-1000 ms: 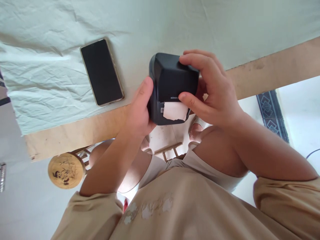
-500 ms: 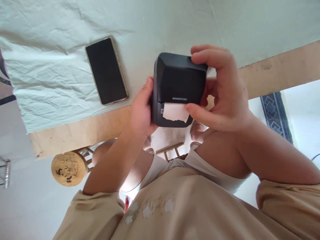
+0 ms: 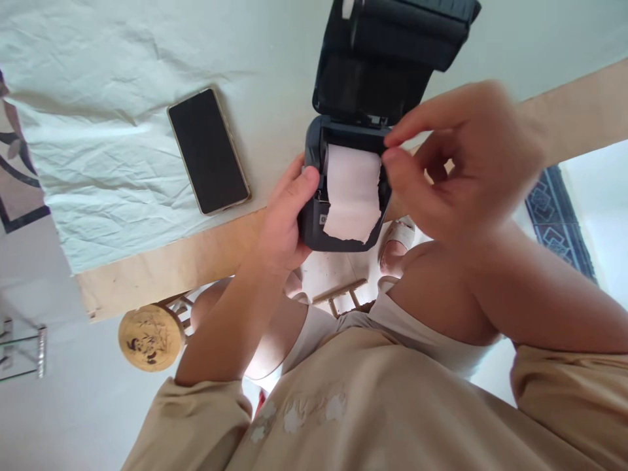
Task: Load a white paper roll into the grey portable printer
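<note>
A black label printer [image 3: 310,226] is held in my left hand [image 3: 282,222], the thumb on its left side and the fingers partly hidden behind it. The printer's lid [image 3: 373,82] stands raised, tilted back from the body. Inside lies a roll of white paper [image 3: 352,180], its torn end hanging over the front. My right hand [image 3: 456,157] is at the printer's right rim, thumb and forefinger drawn close together beside the roll's right edge. It is slightly blurred, and whether anything is between the fingertips is unclear.
A phone [image 3: 210,150] with a dark screen lies on the pale green cloth [image 3: 122,131] to the left. The table's wooden edge [image 3: 161,271] runs below the printer. A round wooden stool [image 3: 151,337] stands at lower left, and a patterned dark strip [image 3: 559,222] at right.
The printer's lid has swung up from closed to open, baring the paper roll. My right hand has left the lid and sits by the roll's right edge; my left hand still holds the printer.
</note>
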Demonstrator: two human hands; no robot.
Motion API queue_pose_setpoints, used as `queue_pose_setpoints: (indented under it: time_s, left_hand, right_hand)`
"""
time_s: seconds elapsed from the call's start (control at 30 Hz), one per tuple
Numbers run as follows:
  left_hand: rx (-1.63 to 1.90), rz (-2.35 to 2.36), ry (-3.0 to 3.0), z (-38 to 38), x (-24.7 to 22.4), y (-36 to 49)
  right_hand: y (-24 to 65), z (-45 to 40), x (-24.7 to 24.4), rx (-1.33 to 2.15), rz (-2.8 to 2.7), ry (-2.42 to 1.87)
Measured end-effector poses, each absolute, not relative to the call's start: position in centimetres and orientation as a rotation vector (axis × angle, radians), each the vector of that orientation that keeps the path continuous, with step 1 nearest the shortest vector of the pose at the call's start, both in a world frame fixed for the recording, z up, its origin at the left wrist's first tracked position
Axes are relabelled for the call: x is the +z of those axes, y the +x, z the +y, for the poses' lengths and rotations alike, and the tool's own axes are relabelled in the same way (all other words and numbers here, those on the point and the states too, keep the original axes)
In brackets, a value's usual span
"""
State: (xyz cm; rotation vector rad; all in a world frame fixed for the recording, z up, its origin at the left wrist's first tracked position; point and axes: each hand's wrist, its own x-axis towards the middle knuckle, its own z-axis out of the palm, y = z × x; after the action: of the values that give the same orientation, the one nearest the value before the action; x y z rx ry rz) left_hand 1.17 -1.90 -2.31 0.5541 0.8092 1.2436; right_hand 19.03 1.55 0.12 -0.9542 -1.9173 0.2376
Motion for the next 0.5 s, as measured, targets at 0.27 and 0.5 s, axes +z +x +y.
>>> queue_pose_setpoints:
  time_s: [0.27,0.5]
  left_hand:
    - [1.187,0.73,0.652,-2.1,-2.0,0.9]
    - [1.181,0.762,0.624,-2.1,-1.9,0.9]
  right_hand:
    - [19.9,1.0,1.2,0.1,-2.387,-1.244]
    - [21.8,1.2,0.7,0.495,-2.218,-1.228]
